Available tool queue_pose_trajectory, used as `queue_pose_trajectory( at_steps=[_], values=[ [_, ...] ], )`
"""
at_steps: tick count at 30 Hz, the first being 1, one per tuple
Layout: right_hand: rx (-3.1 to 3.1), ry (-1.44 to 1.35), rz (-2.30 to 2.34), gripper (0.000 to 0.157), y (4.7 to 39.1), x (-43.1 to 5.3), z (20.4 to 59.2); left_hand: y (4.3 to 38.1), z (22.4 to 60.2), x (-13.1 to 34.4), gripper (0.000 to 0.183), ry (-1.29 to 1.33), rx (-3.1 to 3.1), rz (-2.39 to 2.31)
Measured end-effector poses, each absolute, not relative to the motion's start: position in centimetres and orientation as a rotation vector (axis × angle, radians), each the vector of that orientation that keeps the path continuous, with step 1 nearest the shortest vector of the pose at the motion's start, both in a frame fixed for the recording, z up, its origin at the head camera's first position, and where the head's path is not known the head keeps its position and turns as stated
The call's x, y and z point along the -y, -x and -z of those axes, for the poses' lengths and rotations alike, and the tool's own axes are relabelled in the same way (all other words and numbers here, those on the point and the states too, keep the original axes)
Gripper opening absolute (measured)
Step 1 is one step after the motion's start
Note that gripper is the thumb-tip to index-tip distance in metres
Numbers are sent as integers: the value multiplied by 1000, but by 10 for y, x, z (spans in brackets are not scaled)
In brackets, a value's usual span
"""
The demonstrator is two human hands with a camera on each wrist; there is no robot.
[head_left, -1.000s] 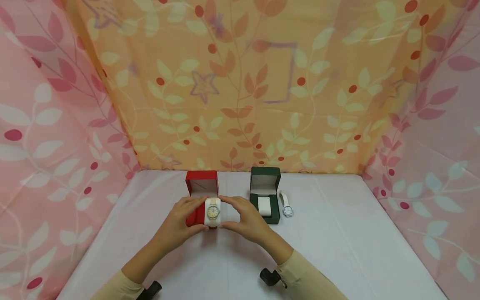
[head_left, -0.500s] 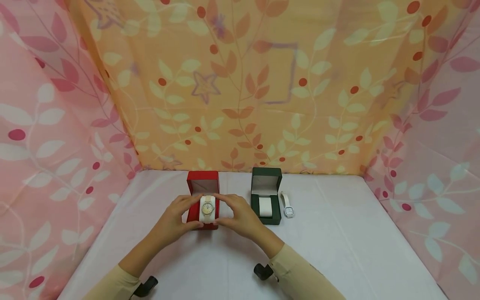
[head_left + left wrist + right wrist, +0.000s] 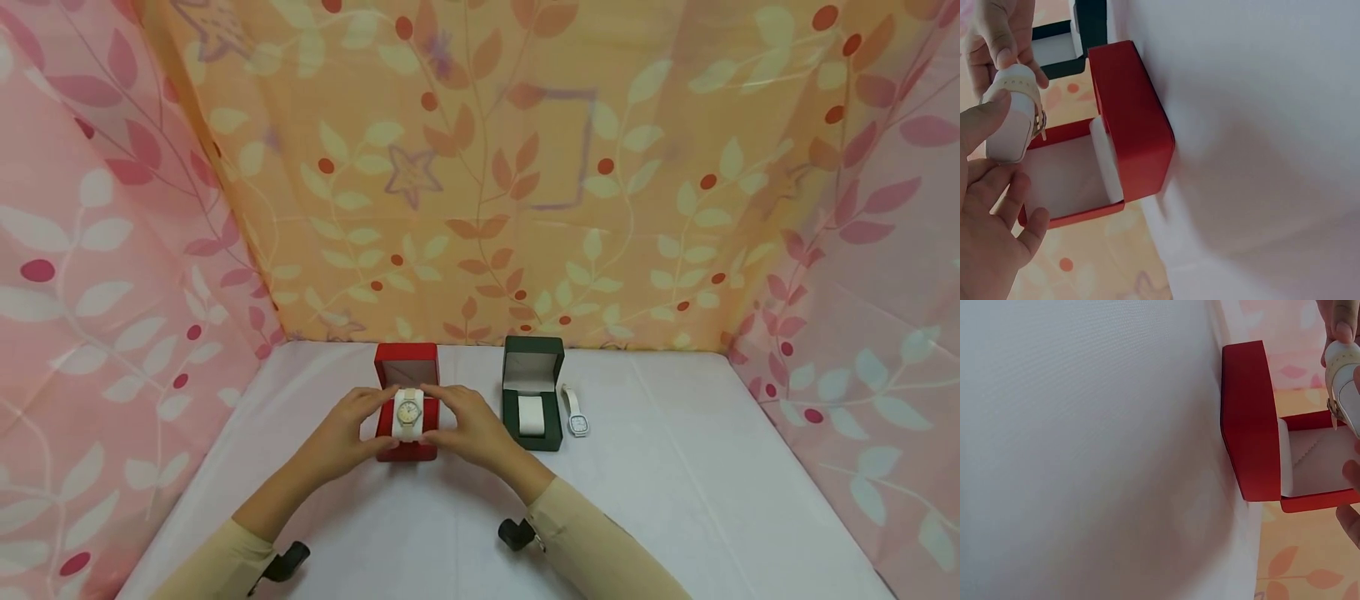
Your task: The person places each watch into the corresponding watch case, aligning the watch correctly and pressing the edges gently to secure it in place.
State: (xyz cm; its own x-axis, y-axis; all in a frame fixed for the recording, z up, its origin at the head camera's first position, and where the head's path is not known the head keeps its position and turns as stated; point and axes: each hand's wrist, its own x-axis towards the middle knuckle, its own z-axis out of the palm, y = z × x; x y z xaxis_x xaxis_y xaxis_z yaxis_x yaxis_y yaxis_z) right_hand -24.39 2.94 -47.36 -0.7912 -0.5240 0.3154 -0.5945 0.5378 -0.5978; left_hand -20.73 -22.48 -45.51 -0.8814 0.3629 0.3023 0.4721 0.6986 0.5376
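Note:
A wristwatch [image 3: 408, 412] with a cream strap and pale dial is wrapped around a white cushion [image 3: 1005, 139]. My left hand [image 3: 341, 433] pinches the cushion's left end between thumb and fingers, while my right hand [image 3: 476, 427] holds its right end the same way. The cushion hangs over the open red watch box [image 3: 407, 353], dial toward me, tilted. Its buckle [image 3: 1039, 122] shows at the strap's underside in the left wrist view. Inside, the red box has a pale lid lining and, in the right wrist view, a white padded edge [image 3: 1285, 459].
An open dark green watch box [image 3: 552, 429] stands to the right, a bare white cushion [image 3: 531, 417] in it. Beside that box lies a second watch [image 3: 577, 425] with a white strap. Patterned cloth [image 3: 480, 167] walls the white-covered table [image 3: 675, 500] at back and sides.
Both hands have carried the watch on its cushion leftward and slightly up in the head view, from the red box's right side to over its middle. Boxes and second watch stay put.

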Motion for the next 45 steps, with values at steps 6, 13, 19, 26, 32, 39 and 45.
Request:
queue_pose_trajectory(
  at_steps=[6, 13, 19, 26, 32, 39, 45],
  values=[
    [2695, -975, -1141, 75, 253, -22, 476, 215, 458, 229, 80, 597, 2767, 1001],
    [2687, -980, -1209, 72, 261, -21, 479, 225, 463, 232, 79, 558, 2784, 1073],
    [2707, -965, -1225, 71, 268, -19, 482, 233, 470, 232, 82, 615, 2782, 1045],
    [2744, -921, -1233, 70, 271, -14, 486, 241, 476, 234, 82, 653, 2802, 1001],
    [2760, -907, -1248, 69, 273, -12, 491, 244, 479, 235, 81, 656, 2829, 977],
    [2778, -880, -1281, 66, 276, -8, 498, 249, 486, 238, 80, 657, 2862, 983],
    [2792, -869, -1243, 64, 277, -5, 501, 253, 492, 239, 81, 655, 2872, 974]
  ],
)
